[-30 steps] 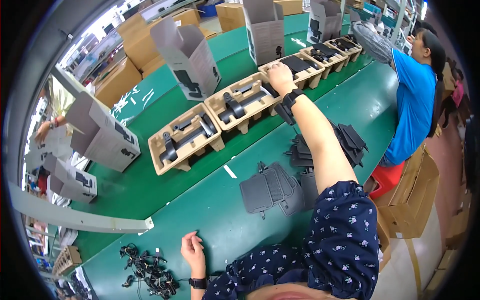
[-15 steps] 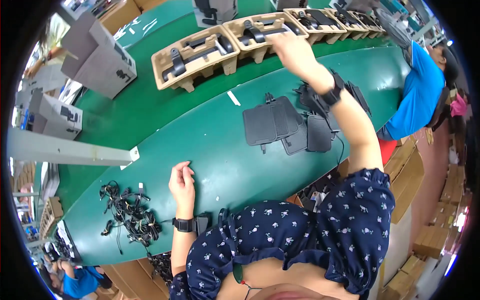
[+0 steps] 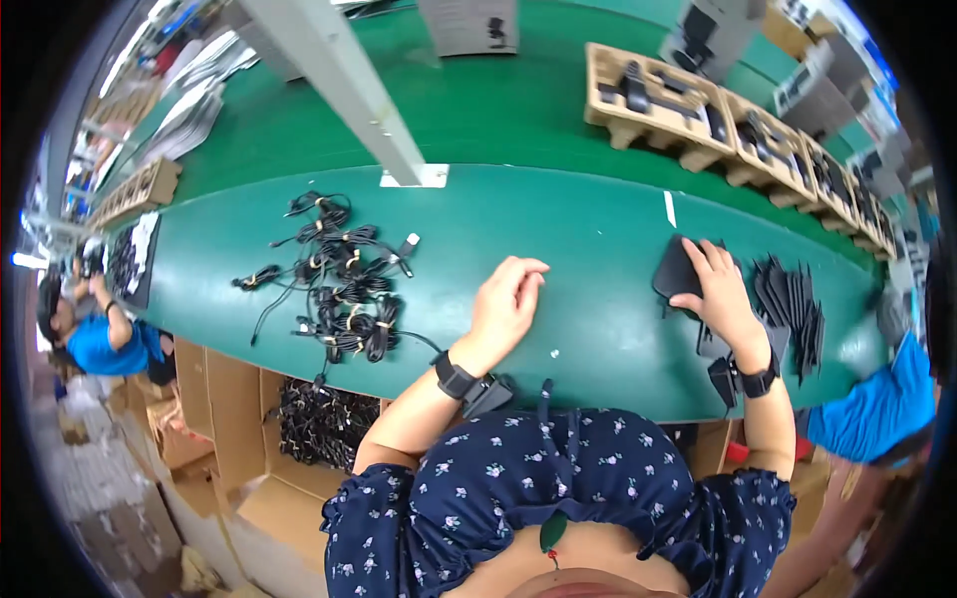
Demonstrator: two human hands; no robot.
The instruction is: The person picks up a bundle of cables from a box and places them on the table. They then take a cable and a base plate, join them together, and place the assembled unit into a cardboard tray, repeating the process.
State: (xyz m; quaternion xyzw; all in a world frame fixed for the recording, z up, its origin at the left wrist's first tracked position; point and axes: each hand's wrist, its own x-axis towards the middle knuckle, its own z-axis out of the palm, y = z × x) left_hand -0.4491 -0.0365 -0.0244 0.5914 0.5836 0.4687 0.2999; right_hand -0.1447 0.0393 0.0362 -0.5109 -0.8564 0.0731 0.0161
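Pouch point(image 3: 676, 271), black and flat, is pinned on the green bench point(image 3: 588, 229) under the spread right hand point(image 3: 720, 294). Left hand point(image 3: 506, 304) rests loosely curled and empty, bundled cables point(image 3: 339, 289) lying just beyond it for easy reach.

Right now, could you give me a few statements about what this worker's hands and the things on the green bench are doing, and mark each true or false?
1. The right hand rests on a flat black pouch. True.
2. The left hand grips a bundled cable. False: it lies open on the bare green bench, with the heap of bundled black cables lying apart from it, further to the person's left.
3. Both wrists carry a black watch-like band. True.
4. The cardboard trays sit between the two hands. False: they stand on the far strip of the line, beyond the hands.
5. A fanned stack of black pouches lies just beyond the right hand. True.
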